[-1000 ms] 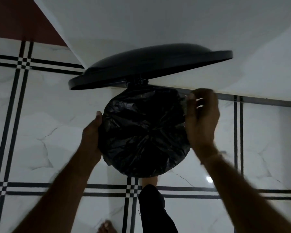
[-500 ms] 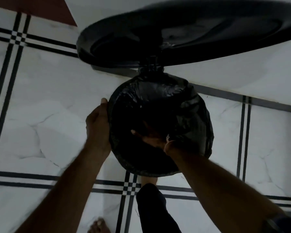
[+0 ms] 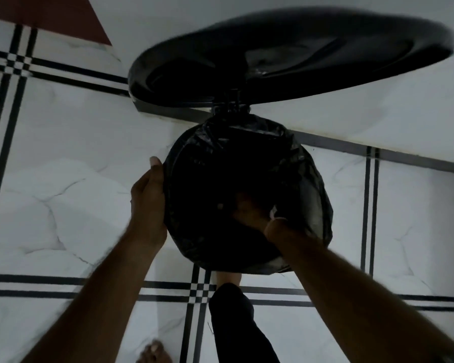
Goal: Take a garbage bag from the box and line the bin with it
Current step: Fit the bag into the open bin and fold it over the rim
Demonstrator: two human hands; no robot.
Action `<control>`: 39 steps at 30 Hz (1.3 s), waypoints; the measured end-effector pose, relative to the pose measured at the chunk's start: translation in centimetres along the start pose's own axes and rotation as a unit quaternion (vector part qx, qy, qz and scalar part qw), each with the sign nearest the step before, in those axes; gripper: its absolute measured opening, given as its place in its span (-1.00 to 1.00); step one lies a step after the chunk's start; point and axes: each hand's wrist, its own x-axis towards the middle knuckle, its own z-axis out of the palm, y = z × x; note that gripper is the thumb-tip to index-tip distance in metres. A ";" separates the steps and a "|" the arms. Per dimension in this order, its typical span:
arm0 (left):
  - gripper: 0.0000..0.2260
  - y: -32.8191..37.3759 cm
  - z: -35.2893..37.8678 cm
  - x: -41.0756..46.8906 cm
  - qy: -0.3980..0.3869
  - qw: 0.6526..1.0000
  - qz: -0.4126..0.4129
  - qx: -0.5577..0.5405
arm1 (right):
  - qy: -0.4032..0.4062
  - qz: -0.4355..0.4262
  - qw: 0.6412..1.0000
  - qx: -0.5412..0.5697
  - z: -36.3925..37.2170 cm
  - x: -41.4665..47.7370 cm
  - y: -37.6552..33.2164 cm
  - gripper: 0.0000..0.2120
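On the tiled floor [image 3: 63,205], the left hand [image 3: 148,203] lies flat against the outside of the bin's left rim, thumb up along the edge and fingers curled loosely round the wall, pressing the black bag [image 3: 309,184] to the plastic rather than pinching it. The bin [image 3: 176,184] stands upright by the wall, its mouth facing the camera. The bag is already over it, its hem folded outward round the whole rim and hanging loosest on the right side. Above and behind, the lid [image 3: 286,58] is swung up on its hinge, blurred, with a foot [image 3: 228,277] at the bin's near base, probably on a pedal.

The right hand [image 3: 249,213] is down inside the mouth, wrist crossing the near right rim. It is too dark to tell whether its fingers are spread or closed. The bag's bottom lies below that hand, along the bin's upright axis, so the push that seats the liner goes straight down. The right hand is the one placed for it; the left serves to keep the hem from being dragged in. The lining looks nearly finished.
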 end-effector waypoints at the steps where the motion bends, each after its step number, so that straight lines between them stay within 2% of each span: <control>1: -0.35 0.2 -0.1 -0.5 -0.005 1.000 -0.026 -0.005 | 0.045 -0.029 0.998 -0.021 -0.7 -1.6 -0.4 -0.60; 3: -0.44 -0.2 -0.2 -1.8 0.032 0.999 -0.038 0.007 | 0.164 -0.076 0.982 -0.059 -1.5 -5.0 -0.6 -0.65; 5: -0.55 -1.1 0.0 -3.7 0.101 0.994 -0.011 0.042 | 0.294 -0.097 0.942 -0.130 -2.3 -8.4 -0.3 -0.62; 6: -0.59 -1.6 0.1 -4.8 0.130 0.991 -0.020 0.032 | 0.362 -0.081 0.918 -0.139 -2.4 -9.7 -0.3 -0.58; 8: -0.56 -2.4 0.3 -6.9 0.125 0.986 -0.106 -0.033 | 0.437 -0.006 0.898 -0.046 -2.5 -11.8 -0.1 -0.46; 10: -0.61 -3.2 0.2 -8.3 0.083 0.974 -0.182 -0.105 | 0.436 0.099 0.890 0.088 -2.9 -12.1 0.6 -0.41; 12: -0.73 -3.5 0.2 -9.3 0.057 0.963 -0.212 -0.159 | 0.437 0.182 0.844 0.254 -3.3 -11.5 2.1 -0.57; 14: -0.83 -4.0 0.3 -9.8 0.044 0.952 -0.222 -0.206 | 0.418 0.201 0.812 0.353 -3.9 -10.8 3.9 -0.82; 15: -0.85 -4.3 0.3 -9.8 0.044 0.946 -0.224 -0.229 | 0.398 0.194 0.797 0.411 -4.2 -10.5 4.9 -0.82; 17: -0.84 -5.0 0.3 -9.6 0.060 0.938 -0.227 -0.254 | 0.340 0.175 0.744 0.548 -4.6 -9.9 6.5 -0.73; 19: -0.85 -5.5 0.4 -9.5 0.061 0.935 -0.231 -0.264 | 0.298 0.182 0.701 0.622 -5.1 -9.6 7.4 -0.78; 21: -0.89 -5.9 0.5 -9.4 0.051 0.934 -0.236 -0.263 | 0.270 0.200 0.681 0.651 -5.2 -9.3 8.0 -0.82; 24: -0.89 -6.6 0.3 -9.1 0.034 0.937 -0.237 -0.256 | 0.203 0.174 0.666 0.696 -4.6 -9.5 8.0 -0.62; 26: -0.76 -7.2 0.0 -8.5 0.019 0.938 -0.228 -0.262 | 0.173 0.149 0.674 0.703 -4.3 -10.0 7.5 -0.54; 28: -0.67 -7.5 -0.1 -8.1 0.014 0.934 -0.215 -0.286 | 0.176 0.130 0.689 0.691 -4.1 -10.3 6.9 -0.56; 31: -0.77 -7.4 -0.1 -8.7 0.014 0.934 -0.196 -0.298 | 0.206 0.123 0.685 0.688 -3.9 -10.1 6.6 -0.70; 34: -0.59 -7.2 -0.6 -10.4 0.002 0.921 -0.203 -0.333 | 0.227 0.127 0.693 0.672 -3.5 -9.9 6.6 -0.66; 36: -0.66 -7.6 -1.0 -11.1 -0.026 0.918 -0.217 -0.331 | 0.221 0.122 0.696 0.672 -3.0 -10.4 6.7 -0.61; 39: -0.74 -8.2 -0.2 -11.2 -0.032 0.915 -0.224 -0.334 | 0.201 0.135 0.682 0.691 -2.8 -11.3 7.1 -0.70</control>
